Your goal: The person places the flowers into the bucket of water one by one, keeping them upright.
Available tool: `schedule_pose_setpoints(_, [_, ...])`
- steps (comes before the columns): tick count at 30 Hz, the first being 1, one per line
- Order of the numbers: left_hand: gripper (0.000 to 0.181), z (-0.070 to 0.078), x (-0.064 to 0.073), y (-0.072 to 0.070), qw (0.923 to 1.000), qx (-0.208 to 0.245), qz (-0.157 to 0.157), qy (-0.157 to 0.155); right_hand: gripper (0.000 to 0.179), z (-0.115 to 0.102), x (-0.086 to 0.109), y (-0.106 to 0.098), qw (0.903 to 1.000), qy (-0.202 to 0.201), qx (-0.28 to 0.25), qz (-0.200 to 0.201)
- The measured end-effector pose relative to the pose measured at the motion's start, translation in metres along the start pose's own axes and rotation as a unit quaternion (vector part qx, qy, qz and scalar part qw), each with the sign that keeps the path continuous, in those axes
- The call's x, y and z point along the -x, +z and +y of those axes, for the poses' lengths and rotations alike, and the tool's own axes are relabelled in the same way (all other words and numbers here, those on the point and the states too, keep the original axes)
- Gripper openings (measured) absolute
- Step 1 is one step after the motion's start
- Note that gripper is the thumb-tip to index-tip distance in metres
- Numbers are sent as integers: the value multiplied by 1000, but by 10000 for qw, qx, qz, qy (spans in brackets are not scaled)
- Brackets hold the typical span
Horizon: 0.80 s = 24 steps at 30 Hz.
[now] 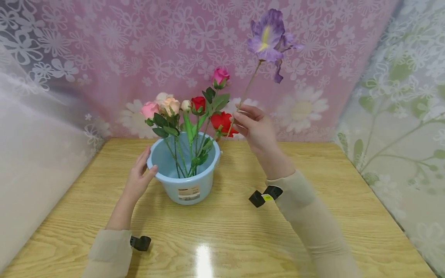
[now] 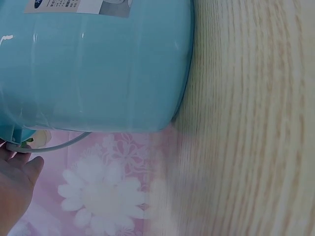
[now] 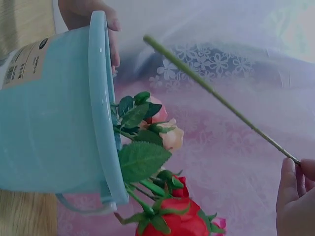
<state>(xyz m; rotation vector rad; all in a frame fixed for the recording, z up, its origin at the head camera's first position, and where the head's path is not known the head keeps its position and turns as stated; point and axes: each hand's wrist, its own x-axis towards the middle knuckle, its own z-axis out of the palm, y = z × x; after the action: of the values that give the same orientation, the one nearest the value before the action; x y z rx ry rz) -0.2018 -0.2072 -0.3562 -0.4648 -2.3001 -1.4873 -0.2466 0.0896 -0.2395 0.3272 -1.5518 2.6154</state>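
A purple iris (image 1: 267,36) with a yellow streak stands upright in my right hand (image 1: 259,127), which pinches its stem between thumb and fingertips. In the right wrist view the bare lower end of the stem (image 3: 211,91) points toward the bucket's mouth. The light blue bucket (image 1: 167,187) stands on the table and holds several artificial flowers: pink, peach and white ones at the left, red roses (image 1: 198,104) and a taller magenta rose (image 1: 221,77) at the right. My left hand (image 1: 140,173) grips the bucket's left rim, thumb on the near side and fingers around the outside.
A wood-grain table (image 1: 222,227) lies under the bucket. Behind it hangs a pink floral curtain (image 1: 114,69), with pale flowered sheets at both sides. The bucket's handle (image 2: 59,146) hangs down against its side. Black cameras sit on both wrists.
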Motion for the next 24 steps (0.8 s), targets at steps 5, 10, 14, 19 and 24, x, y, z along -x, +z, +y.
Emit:
schedule_pose_setpoints(5, [55,2,0,0,10000,17,-4,-13,16,10,-9,14,9996,-177,-40,194])
schedule_pose_setpoints(10, [56,-13,-2,0,10000,78,-2,7,24,26,-14,27,9983,-134,470,311])
schedule_pose_setpoints(14, [58,-29,-4,-1,10000,61,-13,40,26,44,-16,34,9938,-59,1106,111])
schedule_pose_setpoints(19, [58,-33,-4,-1,10000,43,-17,84,27,66,-14,38,9840,165,1746,-323])
schedule_pose_setpoints(24, [56,-11,-2,0,10000,1,-8,11,25,85,-8,44,9682,226,2376,-745])
